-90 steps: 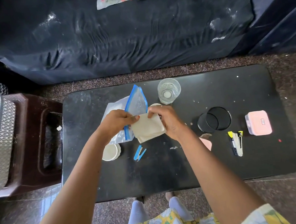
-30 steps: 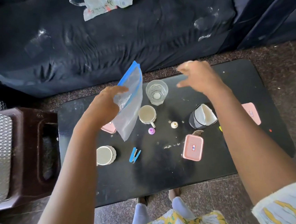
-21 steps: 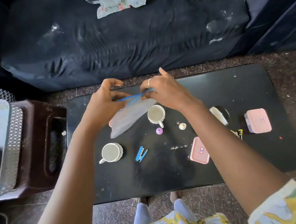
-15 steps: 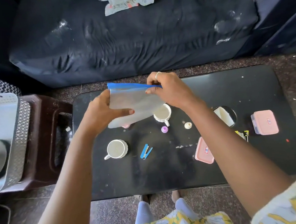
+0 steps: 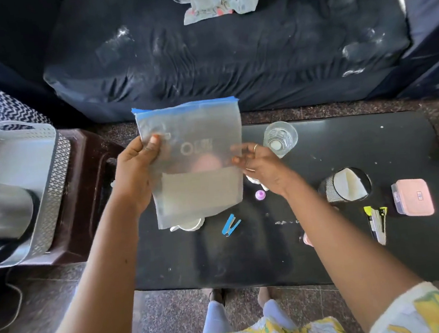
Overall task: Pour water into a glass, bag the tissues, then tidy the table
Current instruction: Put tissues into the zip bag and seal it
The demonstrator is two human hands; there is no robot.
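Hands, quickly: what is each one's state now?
Left hand: holds the zip bag by its left edge.
Right hand: at the bag's right edge; grip unclear.

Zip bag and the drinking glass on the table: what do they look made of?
Zip bag: thin, soft plastic film, frosted and semi-clear; a pink shape shows blurred through it; the blue strip along its top looks like stiffer plastic. Drinking glass: clear, glossy, with a thick bright base, so probably glass, though hard clear plastic is possible.
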